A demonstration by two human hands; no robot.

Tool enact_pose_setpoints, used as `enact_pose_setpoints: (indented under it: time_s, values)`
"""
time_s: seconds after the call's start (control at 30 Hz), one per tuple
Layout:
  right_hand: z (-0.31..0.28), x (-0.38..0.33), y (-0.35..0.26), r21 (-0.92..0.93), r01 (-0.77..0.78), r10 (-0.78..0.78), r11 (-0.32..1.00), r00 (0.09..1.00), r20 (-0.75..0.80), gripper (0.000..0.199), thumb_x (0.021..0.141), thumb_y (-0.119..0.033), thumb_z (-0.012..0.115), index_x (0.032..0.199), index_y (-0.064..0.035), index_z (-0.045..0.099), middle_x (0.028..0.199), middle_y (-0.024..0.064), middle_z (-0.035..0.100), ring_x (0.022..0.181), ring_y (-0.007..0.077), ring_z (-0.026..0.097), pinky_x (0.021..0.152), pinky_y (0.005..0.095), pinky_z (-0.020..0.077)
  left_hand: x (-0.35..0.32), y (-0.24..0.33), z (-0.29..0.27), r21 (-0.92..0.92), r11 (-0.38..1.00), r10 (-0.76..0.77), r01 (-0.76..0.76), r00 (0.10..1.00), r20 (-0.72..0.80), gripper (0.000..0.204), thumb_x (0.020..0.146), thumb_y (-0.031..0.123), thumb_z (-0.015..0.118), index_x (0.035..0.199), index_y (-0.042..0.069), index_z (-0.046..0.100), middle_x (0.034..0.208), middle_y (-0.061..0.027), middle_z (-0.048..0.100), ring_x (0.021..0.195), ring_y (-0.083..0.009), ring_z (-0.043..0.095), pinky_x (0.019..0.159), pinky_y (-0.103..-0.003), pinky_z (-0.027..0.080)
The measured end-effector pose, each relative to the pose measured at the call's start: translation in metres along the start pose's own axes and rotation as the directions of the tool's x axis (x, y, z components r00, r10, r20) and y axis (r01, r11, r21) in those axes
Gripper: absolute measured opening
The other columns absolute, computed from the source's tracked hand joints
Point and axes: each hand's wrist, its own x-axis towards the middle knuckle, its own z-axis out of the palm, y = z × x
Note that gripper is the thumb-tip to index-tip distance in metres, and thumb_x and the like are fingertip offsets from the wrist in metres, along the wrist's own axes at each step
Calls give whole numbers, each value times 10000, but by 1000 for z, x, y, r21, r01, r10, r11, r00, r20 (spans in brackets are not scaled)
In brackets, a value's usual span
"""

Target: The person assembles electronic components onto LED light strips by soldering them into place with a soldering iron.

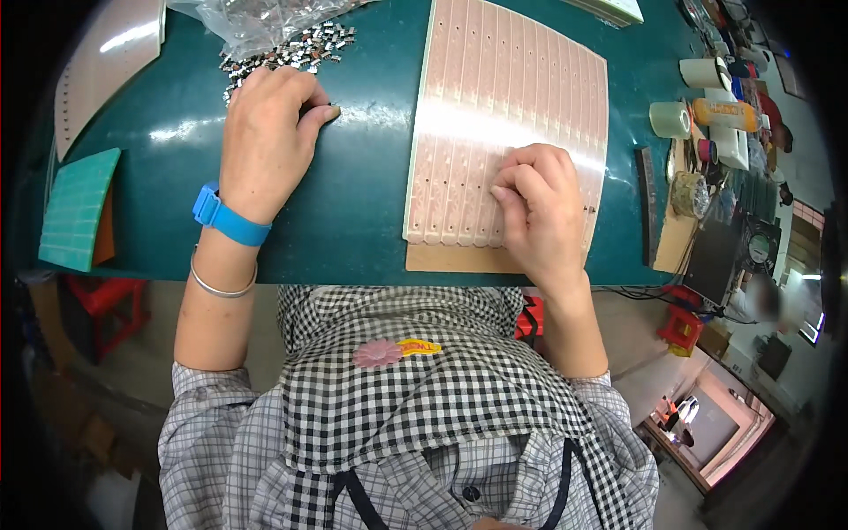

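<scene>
Your left hand (269, 141), fingers curled, by the heap of small parts (320, 44), likely kept near for easy reach. Your right hand (546, 212), fingertips pinched, over the pink board (468, 97), flat before you. Can't tell whether either of the 2 grips anything.

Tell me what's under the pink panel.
A brown sheet shows beneath the near edge of the pink panel; whatever lies farther under is covered.

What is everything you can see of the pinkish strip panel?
The strip panel looks glossy, pinkish tan, divided into long parallel strips with small dark dots and a scalloped near edge. Glare crosses it. It lies over a brown board on the green tabletop; the right grip overlaps it, contact unclear.
</scene>
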Motion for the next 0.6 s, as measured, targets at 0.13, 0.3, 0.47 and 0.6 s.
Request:
enact_pose_setpoints:
  time_s: [0.13, 0.3, 0.47, 0.6]
  values:
    - [0, -1, -1, -27, 10, -10, 1000, 1000, 9, 182, 686, 54, 712, 800, -44, 609, 944, 78, 629, 991, 306, 584, 850, 408, 469, 0, 0, -1, -18, 1000, 8, -8, 1000, 7, 159, 789, 22, 758, 858, 18, 615, 845, -81, 619, 822, -292, 572, 753, -395, 471]
    - [0, -1, -1, -56, 2, 0, 998, 1000, 29, 187, 680, 48, 713, 796, -57, 611, 945, 68, 629, 1005, 297, 584, 873, 406, 454, -1, 0, 1, -18, 1000, 7, -7, 1000, 13, 161, 789, 17, 757, 863, 19, 614, 849, -83, 619, 819, -295, 570, 753, -394, 471]
    - [-1, 0, -4, -115, 19, -15, 993, 999, 43, 186, 687, 46, 700, 814, -56, 612, 965, 71, 621, 1017, 297, 580, 896, 424, 442, -1, 1, 1, -58, 998, 16, -16, 1000, -4, 165, 788, 13, 757, 864, 20, 610, 841, -81, 613, 814, -292, 565, 745, -393, 471]
    - [-1, 3, -4, -146, 42, -34, 988, 998, 57, 181, 682, 33, 691, 820, -54, 614, 966, 71, 616, 1023, 299, 579, 912, 432, 438, 0, 3, 0, -76, 997, 9, -11, 999, -33, 151, 789, 24, 761, 847, 21, 621, 833, -82, 628, 791, -285, 569, 722, -385, 474]
